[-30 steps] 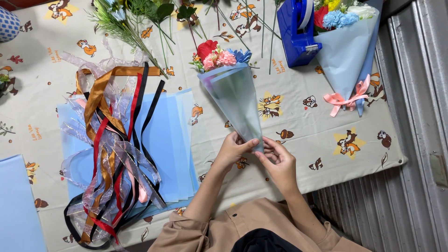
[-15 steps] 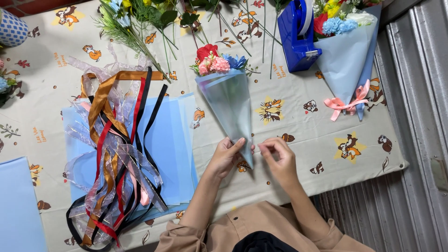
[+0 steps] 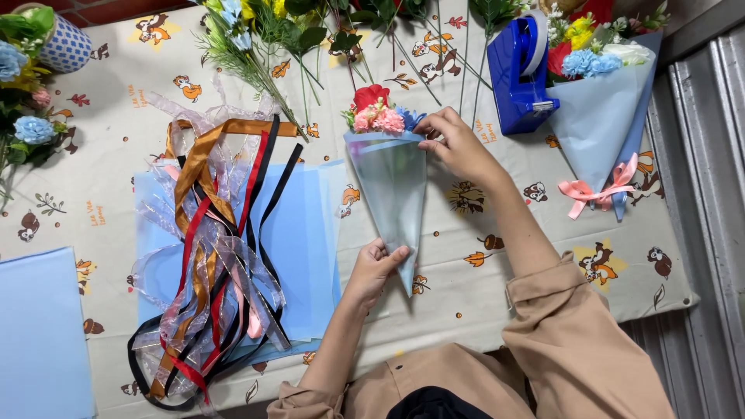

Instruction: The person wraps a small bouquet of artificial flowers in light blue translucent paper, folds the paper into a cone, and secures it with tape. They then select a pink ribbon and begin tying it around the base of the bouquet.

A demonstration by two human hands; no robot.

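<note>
1. At mid-frame, the left hand (image 3: 375, 264) grips the narrow lower end of the blue paper cone (image 3: 392, 198).
2. The right hand (image 3: 458, 143) pinches the cone's upper rim.
3. The flowers (image 3: 375, 110) show only their heads; the stems are hidden inside the cone.

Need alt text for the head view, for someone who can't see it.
A person's left hand pinches the narrow end of a pale blue paper cone bouquet; the right hand touches its open rim. Loose ribbons lie left, a tape dispenser beyond.

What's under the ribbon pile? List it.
Under the ribbons lie light blue paper sheets, resting on the patterned tablecloth. How many sheets, and whatever lies beneath them, is hidden.
</note>
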